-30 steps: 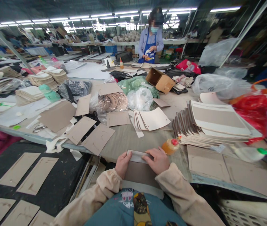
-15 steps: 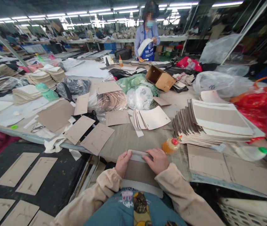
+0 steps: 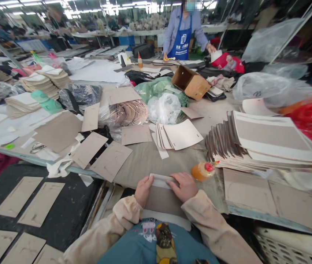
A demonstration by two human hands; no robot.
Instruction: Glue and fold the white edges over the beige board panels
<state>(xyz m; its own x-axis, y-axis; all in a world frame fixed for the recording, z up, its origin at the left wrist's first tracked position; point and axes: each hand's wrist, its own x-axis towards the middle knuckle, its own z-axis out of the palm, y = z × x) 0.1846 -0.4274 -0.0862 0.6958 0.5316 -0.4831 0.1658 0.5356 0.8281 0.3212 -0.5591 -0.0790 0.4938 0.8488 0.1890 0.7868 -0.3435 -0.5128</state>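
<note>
A taupe panel with white bands (image 3: 163,201) lies between my hands at the table's front edge, its lower end against my blue apron. My left hand (image 3: 144,190) grips its upper left corner, thumb on top. On the upper right part of the same panel rests my right hand (image 3: 184,187), fingers bent and closed on its edge. Just right of that hand is an orange glue bottle with a red cap (image 3: 203,171). Beyond my hands lie a few fanned white pieces (image 3: 183,135). A tall stack of banded panels (image 3: 273,137) is on the right.
Several taupe pieces lie on a black surface (image 3: 59,205) at the left. Bagged parts (image 3: 128,112), a green bag (image 3: 156,88) and an open cardboard box (image 3: 190,82) are farther back. Across the table stands a person in a blue apron (image 3: 183,40).
The view has tilted down slightly and shifted. The person opposite has moved an arm out to the right, with a white piece in that hand. My hands keep their hold on the panel.
</note>
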